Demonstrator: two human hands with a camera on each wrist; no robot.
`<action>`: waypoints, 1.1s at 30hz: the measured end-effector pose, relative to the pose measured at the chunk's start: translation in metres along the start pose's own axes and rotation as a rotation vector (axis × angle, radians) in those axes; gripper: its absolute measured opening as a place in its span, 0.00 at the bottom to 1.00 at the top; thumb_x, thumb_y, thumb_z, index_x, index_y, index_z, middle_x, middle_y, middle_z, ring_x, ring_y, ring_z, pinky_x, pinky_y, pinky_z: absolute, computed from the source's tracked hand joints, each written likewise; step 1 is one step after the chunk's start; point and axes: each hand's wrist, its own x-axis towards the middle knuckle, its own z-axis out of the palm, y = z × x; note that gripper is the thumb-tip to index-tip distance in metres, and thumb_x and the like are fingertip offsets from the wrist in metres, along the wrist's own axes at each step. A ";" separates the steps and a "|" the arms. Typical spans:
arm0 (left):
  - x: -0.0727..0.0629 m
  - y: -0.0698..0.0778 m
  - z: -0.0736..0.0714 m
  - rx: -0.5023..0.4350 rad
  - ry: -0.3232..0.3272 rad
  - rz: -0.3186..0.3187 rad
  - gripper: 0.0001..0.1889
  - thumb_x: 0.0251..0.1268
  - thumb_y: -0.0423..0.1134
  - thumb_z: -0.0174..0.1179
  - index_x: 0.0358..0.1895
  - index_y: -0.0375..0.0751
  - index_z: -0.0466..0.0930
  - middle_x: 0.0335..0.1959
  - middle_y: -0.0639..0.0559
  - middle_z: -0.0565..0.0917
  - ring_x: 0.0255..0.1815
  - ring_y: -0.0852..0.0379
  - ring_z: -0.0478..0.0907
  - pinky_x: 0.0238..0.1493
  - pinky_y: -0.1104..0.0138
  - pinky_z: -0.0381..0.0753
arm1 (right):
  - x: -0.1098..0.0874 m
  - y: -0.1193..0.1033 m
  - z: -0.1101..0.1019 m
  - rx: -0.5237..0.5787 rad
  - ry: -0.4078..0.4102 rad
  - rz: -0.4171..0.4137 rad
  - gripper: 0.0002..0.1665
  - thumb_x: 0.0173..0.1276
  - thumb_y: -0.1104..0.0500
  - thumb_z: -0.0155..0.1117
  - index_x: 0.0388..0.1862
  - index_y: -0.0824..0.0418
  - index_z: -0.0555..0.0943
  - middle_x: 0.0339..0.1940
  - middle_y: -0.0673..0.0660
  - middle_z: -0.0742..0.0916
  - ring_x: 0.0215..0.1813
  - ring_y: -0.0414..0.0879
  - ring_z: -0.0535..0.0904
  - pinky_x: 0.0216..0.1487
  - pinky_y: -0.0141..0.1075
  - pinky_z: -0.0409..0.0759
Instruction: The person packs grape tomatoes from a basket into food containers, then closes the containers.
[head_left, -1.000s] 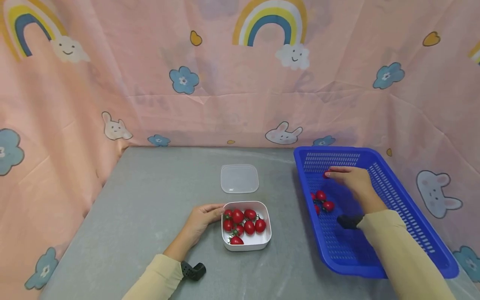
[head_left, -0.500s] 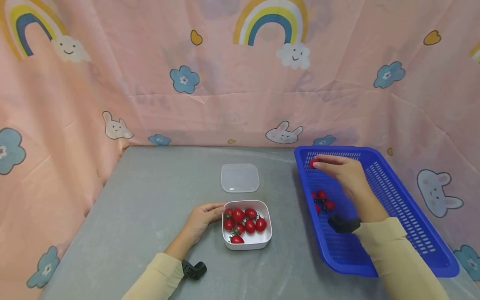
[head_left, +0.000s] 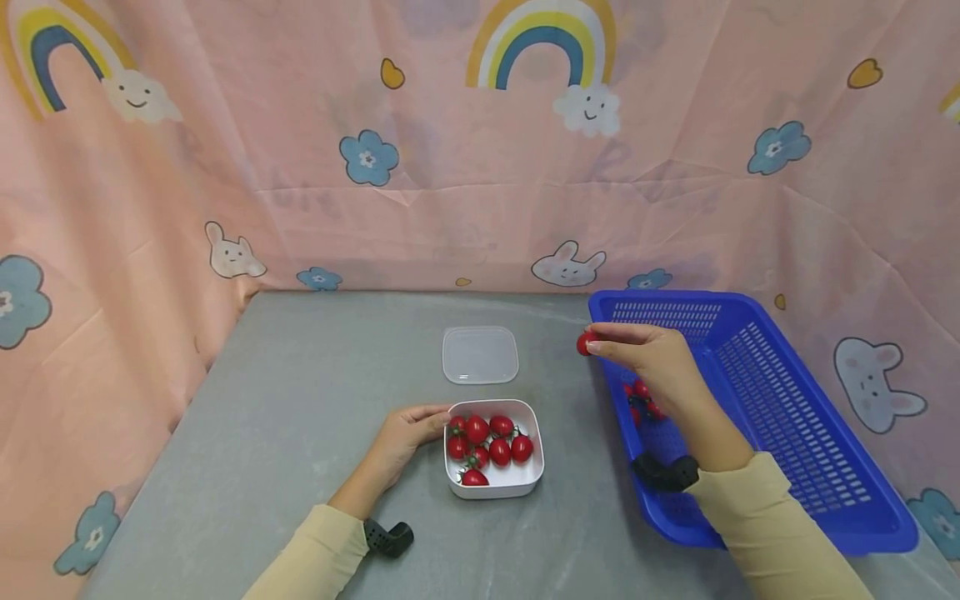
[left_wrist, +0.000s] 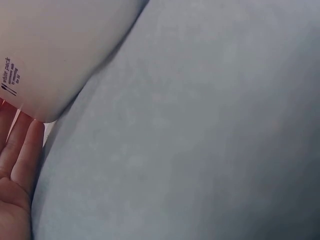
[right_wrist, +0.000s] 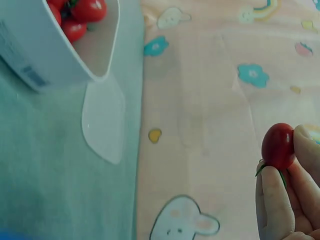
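A cherry tomato point(head_left: 585, 342) with a green stem is pinched between the thumb and fingers of my right hand point(head_left: 660, 362). That hand is above the left rim of the blue plastic basket point(head_left: 795, 417). My left hand point(head_left: 405, 437) touches the left side of a white plastic box point(head_left: 495, 492), near its far left corner. In the left wrist view its fingers point(left_wrist: 27, 155) look fairly straight, with the tips hidden by the box. Several cherry tomatoes point(head_left: 499, 452) lie in the box, some with green stems. More cherry tomatoes point(head_left: 641, 389) sit in the basket, partly hidden by my right hand.
A translucent lid point(head_left: 480, 356) lies flat on the grey table point(head_left: 315, 358), just behind the box. The basket takes up the table's right side. A pink patterned curtain point(head_left: 450, 208) hangs along the back and sides.
My right hand has lifted the cherry tomato and carried it leftward, from inside the basket to just past its left rim. The left hand and the box have stayed put.
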 end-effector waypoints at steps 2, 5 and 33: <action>0.000 0.001 0.000 -0.003 -0.001 0.000 0.20 0.67 0.40 0.64 0.56 0.28 0.81 0.50 0.49 0.88 0.45 0.67 0.84 0.51 0.71 0.82 | -0.002 -0.002 0.006 -0.004 -0.002 0.008 0.36 0.59 0.40 0.73 0.63 0.57 0.81 0.41 0.34 0.88 0.49 0.30 0.81 0.65 0.41 0.76; 0.000 0.001 0.000 -0.002 -0.001 0.004 0.20 0.67 0.39 0.64 0.56 0.27 0.81 0.50 0.48 0.88 0.45 0.68 0.84 0.51 0.72 0.82 | -0.006 -0.004 0.014 0.005 -0.009 -0.003 0.35 0.59 0.42 0.74 0.61 0.58 0.82 0.41 0.37 0.89 0.49 0.32 0.81 0.60 0.36 0.76; 0.000 0.001 0.000 0.020 -0.002 -0.005 0.20 0.68 0.39 0.63 0.56 0.27 0.81 0.52 0.43 0.87 0.44 0.68 0.84 0.51 0.72 0.82 | -0.039 -0.003 0.101 0.065 -0.023 -0.035 0.21 0.59 0.57 0.76 0.51 0.61 0.87 0.46 0.58 0.91 0.57 0.50 0.84 0.60 0.45 0.81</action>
